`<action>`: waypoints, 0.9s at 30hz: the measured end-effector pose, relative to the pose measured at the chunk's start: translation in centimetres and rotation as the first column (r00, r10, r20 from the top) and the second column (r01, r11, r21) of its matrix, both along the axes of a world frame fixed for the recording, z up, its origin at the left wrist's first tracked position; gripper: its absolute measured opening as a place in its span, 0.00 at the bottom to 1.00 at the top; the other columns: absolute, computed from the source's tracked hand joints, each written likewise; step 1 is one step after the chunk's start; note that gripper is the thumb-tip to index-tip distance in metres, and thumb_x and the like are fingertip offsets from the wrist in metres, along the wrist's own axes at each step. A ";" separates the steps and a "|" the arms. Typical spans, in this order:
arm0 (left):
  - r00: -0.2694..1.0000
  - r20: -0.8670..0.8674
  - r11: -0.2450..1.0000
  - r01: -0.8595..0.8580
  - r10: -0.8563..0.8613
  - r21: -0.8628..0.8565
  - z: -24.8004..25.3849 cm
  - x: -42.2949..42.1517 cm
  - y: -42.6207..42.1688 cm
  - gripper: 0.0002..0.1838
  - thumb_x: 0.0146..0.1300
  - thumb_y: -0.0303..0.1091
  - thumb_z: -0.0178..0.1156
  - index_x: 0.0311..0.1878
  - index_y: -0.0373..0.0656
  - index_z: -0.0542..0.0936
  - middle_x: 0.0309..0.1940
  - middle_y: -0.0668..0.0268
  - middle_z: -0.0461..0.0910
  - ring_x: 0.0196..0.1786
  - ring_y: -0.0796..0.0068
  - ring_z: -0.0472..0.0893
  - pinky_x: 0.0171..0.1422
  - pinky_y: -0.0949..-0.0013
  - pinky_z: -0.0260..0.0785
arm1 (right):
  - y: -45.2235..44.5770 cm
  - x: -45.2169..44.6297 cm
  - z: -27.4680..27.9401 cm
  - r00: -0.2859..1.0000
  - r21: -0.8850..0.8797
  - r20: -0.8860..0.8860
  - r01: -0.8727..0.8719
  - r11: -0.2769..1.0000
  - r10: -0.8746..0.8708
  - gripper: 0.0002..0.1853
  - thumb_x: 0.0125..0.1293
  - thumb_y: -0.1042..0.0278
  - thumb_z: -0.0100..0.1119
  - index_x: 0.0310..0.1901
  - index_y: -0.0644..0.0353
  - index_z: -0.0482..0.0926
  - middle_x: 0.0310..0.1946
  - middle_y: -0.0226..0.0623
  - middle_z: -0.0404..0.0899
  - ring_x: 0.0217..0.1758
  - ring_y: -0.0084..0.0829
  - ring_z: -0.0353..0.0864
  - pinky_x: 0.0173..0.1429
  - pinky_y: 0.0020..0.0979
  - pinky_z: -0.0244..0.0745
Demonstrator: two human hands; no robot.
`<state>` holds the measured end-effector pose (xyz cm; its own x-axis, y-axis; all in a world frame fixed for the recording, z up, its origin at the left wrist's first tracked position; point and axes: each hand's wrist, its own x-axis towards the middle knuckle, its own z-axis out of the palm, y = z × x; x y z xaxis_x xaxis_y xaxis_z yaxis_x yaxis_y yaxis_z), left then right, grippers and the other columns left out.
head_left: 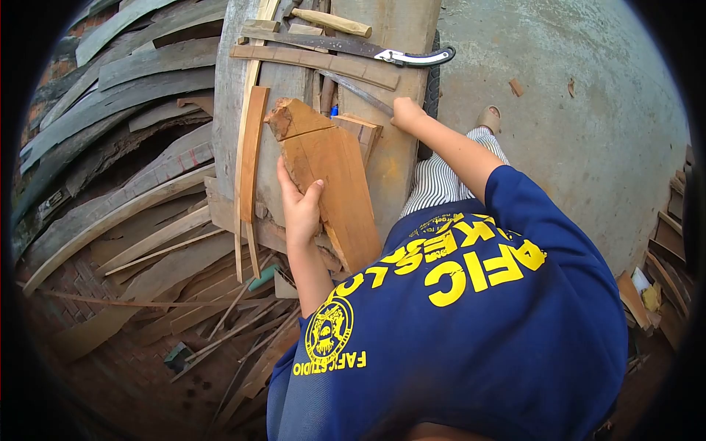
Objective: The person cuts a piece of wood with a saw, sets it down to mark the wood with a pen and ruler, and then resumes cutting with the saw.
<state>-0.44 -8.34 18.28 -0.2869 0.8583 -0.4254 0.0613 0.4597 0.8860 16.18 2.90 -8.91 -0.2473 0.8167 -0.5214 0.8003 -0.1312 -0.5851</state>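
Note:
My left hand (300,209) grips the near-left edge of a thick brown wooden board (331,176), thumb on its face and fingers partly hidden behind. A dark line crosses the board close to its rough, broken far end. In my right hand (407,114) is one end of a long, narrow grey metal bar-like tool (357,92), whose exact kind I cannot make out. Its other end points left, to a curved wooden strip (316,62). Just beyond lies a handsaw (353,48) with a black and white handle. A hammer (331,21) with a wooden handle rests farther away.
Everything lies on a bench of wide planks (390,158). Long orange-brown strips (254,154) lie along its left side. Stacked curved boards (140,103) and scrap wood (220,309) cover the left floor. Concrete ground (566,147) spreads rightward, with more scraps (665,257) at the right edge.

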 end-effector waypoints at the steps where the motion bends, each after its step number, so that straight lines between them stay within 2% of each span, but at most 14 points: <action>1: 0.999 -0.035 0.999 0.039 -0.038 0.009 -0.5 -0.4 0.0 0.41 0.56 0.14 0.49 0.72 0.37 0.45 0.66 0.52 0.60 0.67 0.63 0.64 0.69 0.65 0.59 | 0.1 0.9 0.7 0.992 0.035 -0.098 -0.082 0.996 0.085 0.17 0.57 0.72 0.58 0.48 0.68 0.70 0.39 0.55 0.79 0.42 0.53 0.80 0.52 0.41 0.77; 3: 0.995 -0.068 0.997 0.073 -0.072 0.019 -1.2 -1.1 0.0 0.41 0.56 0.14 0.49 0.72 0.37 0.45 0.66 0.52 0.60 0.67 0.63 0.64 0.68 0.65 0.59 | 0.0 2.5 1.8 0.966 0.079 -0.187 -0.164 0.983 0.176 0.16 0.58 0.71 0.57 0.47 0.68 0.70 0.39 0.56 0.79 0.40 0.55 0.80 0.51 0.41 0.77; 5: 0.998 -0.012 0.998 0.064 -0.063 0.030 -1.5 -1.6 -0.1 0.41 0.55 0.14 0.50 0.72 0.38 0.46 0.66 0.53 0.61 0.66 0.64 0.66 0.68 0.65 0.59 | -0.7 4.1 2.7 0.903 0.265 -0.324 -0.200 0.943 0.283 0.11 0.65 0.71 0.52 0.47 0.65 0.68 0.36 0.51 0.80 0.34 0.46 0.82 0.40 0.38 0.79; 6: 0.998 -0.009 0.998 0.057 -0.057 0.034 -1.4 -1.7 0.0 0.41 0.55 0.14 0.50 0.72 0.38 0.46 0.66 0.53 0.61 0.66 0.64 0.66 0.68 0.65 0.59 | -1.1 5.0 4.1 0.902 0.268 -0.320 -0.207 0.941 0.290 0.11 0.65 0.71 0.52 0.47 0.65 0.68 0.36 0.51 0.80 0.34 0.46 0.82 0.40 0.38 0.79; 7: 0.998 0.037 0.998 0.055 -0.056 0.029 -1.1 -1.8 0.1 0.41 0.55 0.14 0.50 0.72 0.38 0.46 0.65 0.53 0.62 0.65 0.64 0.66 0.68 0.65 0.60 | -1.8 6.0 6.5 0.851 -0.106 -0.525 -0.095 0.990 0.025 0.09 0.68 0.71 0.48 0.46 0.64 0.66 0.33 0.46 0.79 0.30 0.39 0.81 0.34 0.35 0.77; 8: 0.995 0.081 0.998 0.055 -0.057 0.024 -1.0 -1.9 0.2 0.42 0.54 0.13 0.50 0.72 0.39 0.47 0.64 0.54 0.63 0.65 0.64 0.67 0.67 0.65 0.61 | -2.6 6.9 8.5 0.747 -0.480 -0.598 -0.044 0.876 -0.290 0.06 0.71 0.72 0.43 0.46 0.63 0.64 0.29 0.40 0.78 0.26 0.32 0.80 0.28 0.31 0.75; 10: 0.987 0.161 1.000 0.015 -0.018 0.021 -0.8 -2.1 0.1 0.43 0.53 0.13 0.51 0.72 0.40 0.47 0.64 0.54 0.63 0.64 0.64 0.68 0.66 0.64 0.63 | -4.7 8.6 10.8 0.740 -0.347 -0.640 -0.036 0.937 -0.208 0.03 0.74 0.73 0.37 0.44 0.61 0.61 0.25 0.33 0.73 0.21 0.21 0.74 0.22 0.24 0.68; 11: 0.971 0.241 1.000 -0.018 0.014 0.012 -0.6 -2.2 0.0 0.44 0.52 0.13 0.51 0.72 0.40 0.47 0.63 0.53 0.64 0.64 0.64 0.69 0.65 0.63 0.65 | -5.8 9.3 12.3 0.721 -0.281 -0.666 -0.004 0.960 -0.192 0.03 0.72 0.73 0.39 0.45 0.60 0.62 0.22 0.33 0.72 0.18 0.26 0.72 0.26 0.32 0.71; 12: 0.970 0.241 1.000 -0.022 0.017 0.018 -0.5 -2.3 0.0 0.44 0.52 0.13 0.51 0.72 0.40 0.47 0.63 0.53 0.64 0.64 0.64 0.69 0.65 0.63 0.65 | -7.0 9.7 12.7 0.723 -0.069 -0.687 0.038 0.997 -0.075 0.06 0.71 0.74 0.42 0.47 0.60 0.62 0.22 0.38 0.74 0.20 0.35 0.76 0.28 0.35 0.71; 13: 0.960 0.279 1.000 -0.021 0.020 0.002 -0.4 -2.5 -0.1 0.44 0.50 0.13 0.52 0.72 0.40 0.48 0.63 0.53 0.64 0.64 0.63 0.69 0.65 0.62 0.66 | -7.7 9.7 13.6 0.724 -0.064 -0.687 0.035 0.997 -0.070 0.06 0.71 0.74 0.42 0.47 0.60 0.62 0.22 0.38 0.74 0.20 0.35 0.76 0.28 0.35 0.71; 16: 0.939 0.343 1.000 -0.002 0.001 0.002 -0.7 -2.7 -0.2 0.44 0.49 0.13 0.54 0.72 0.40 0.51 0.63 0.53 0.65 0.63 0.61 0.70 0.64 0.61 0.67 | -8.1 9.9 16.2 0.818 0.260 -0.553 -0.010 0.966 0.158 0.12 0.67 0.72 0.48 0.51 0.59 0.65 0.25 0.51 0.77 0.31 0.52 0.79 0.31 0.44 0.71; 17: 0.930 0.368 1.000 0.012 -0.015 0.012 -0.8 -2.6 -0.2 0.44 0.48 0.13 0.55 0.71 0.40 0.52 0.63 0.54 0.65 0.63 0.61 0.70 0.65 0.60 0.67 | -7.8 9.5 16.3 0.820 0.262 -0.551 -0.006 0.965 0.155 0.12 0.67 0.72 0.48 0.51 0.59 0.65 0.25 0.51 0.77 0.31 0.52 0.79 0.31 0.44 0.71; 19: 0.911 0.411 0.999 0.035 -0.039 0.018 -0.7 -2.6 -0.2 0.45 0.47 0.13 0.56 0.71 0.40 0.53 0.63 0.54 0.66 0.64 0.60 0.70 0.65 0.60 0.67 | -6.5 8.7 16.3 0.824 0.487 -0.474 -0.050 0.872 0.312 0.12 0.66 0.71 0.50 0.50 0.58 0.68 0.25 0.49 0.78 0.31 0.50 0.79 0.31 0.45 0.72; 27: 0.842 0.537 0.998 0.021 -0.050 0.060 -0.3 -3.4 -0.9 0.45 0.44 0.14 0.59 0.70 0.39 0.56 0.61 0.53 0.69 0.64 0.59 0.71 0.66 0.58 0.65 | -3.0 7.6 17.2 0.800 0.756 -0.345 -0.073 0.651 0.490 0.12 0.55 0.76 0.56 0.42 0.57 0.73 0.27 0.37 0.78 0.32 0.38 0.79 0.34 0.35 0.71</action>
